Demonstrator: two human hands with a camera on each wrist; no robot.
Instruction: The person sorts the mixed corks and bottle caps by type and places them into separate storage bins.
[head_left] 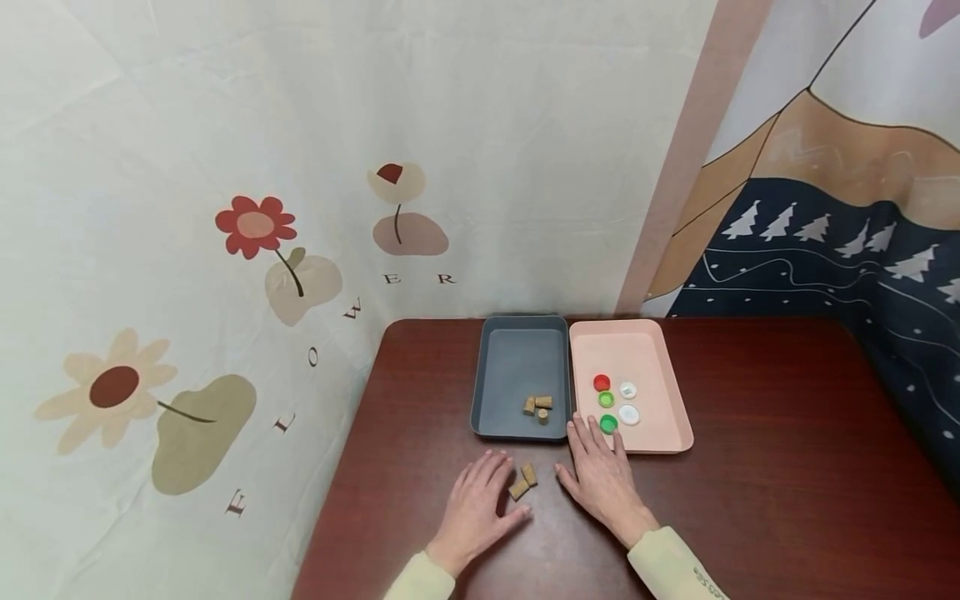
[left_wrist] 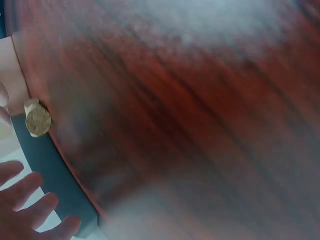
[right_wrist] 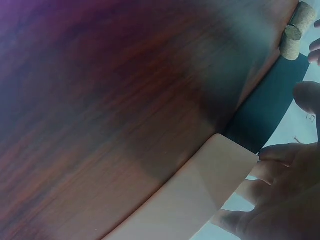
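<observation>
Two corks [head_left: 519,489] lie touching on the table, just right of my left hand [head_left: 476,512]. That hand has its fingers spread and holds nothing. My right hand [head_left: 603,483] is held flat with loosely straight fingers, the fingertips over the near left corner of a pink tray [head_left: 667,367], close to a green bottle cap [head_left: 608,424]. Whether they touch the tray is unclear. Three more corks [head_left: 543,402] sit in the near right part of a dark grey tray [head_left: 517,358]. In the right wrist view the loose corks [right_wrist: 290,45] appear at the upper right.
The pink tray also holds a red cap [head_left: 602,382], a light green cap [head_left: 606,399] and two white caps [head_left: 629,414]. Both trays stand side by side at the back of the brown wooden table [head_left: 780,442]. A printed cloth [head_left: 525,150] hangs behind it.
</observation>
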